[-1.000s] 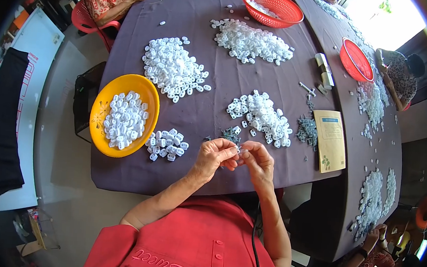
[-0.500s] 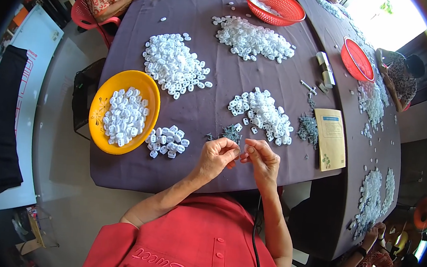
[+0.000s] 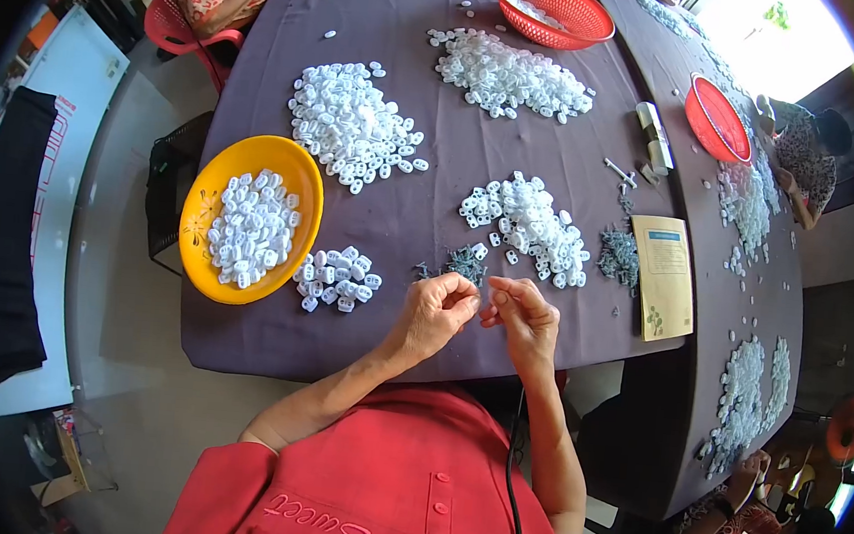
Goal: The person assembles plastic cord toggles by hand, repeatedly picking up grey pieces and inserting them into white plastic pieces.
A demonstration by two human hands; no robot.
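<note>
My left hand (image 3: 435, 313) and my right hand (image 3: 525, 323) are raised close together over the near edge of the table. Both are closed in a pinch, fingertips almost meeting; whatever they hold is too small to make out. Just beyond them lies a little heap of grey-green bits (image 3: 465, 263). A pile of small white oval plastic pieces with dark marks (image 3: 530, 230) spreads past my right hand. Left of my left hand sit a smaller cluster of white pieces (image 3: 338, 278) and a yellow bowl (image 3: 196, 241) holding more of them.
Larger white piles (image 3: 348, 125) lie farther back, with a red basket (image 3: 589, 24) behind. At right are a tan envelope (image 3: 661, 285), grey scraps (image 3: 618, 257) and a white roll-shaped thing (image 3: 655, 139). Another red basket (image 3: 716, 119) stands beyond. Other people sit around the tables.
My hands stay pinched in nearly the same place, fingertips slightly farther apart. The view has shifted a little. At the far left, another person's hand has moved.
</note>
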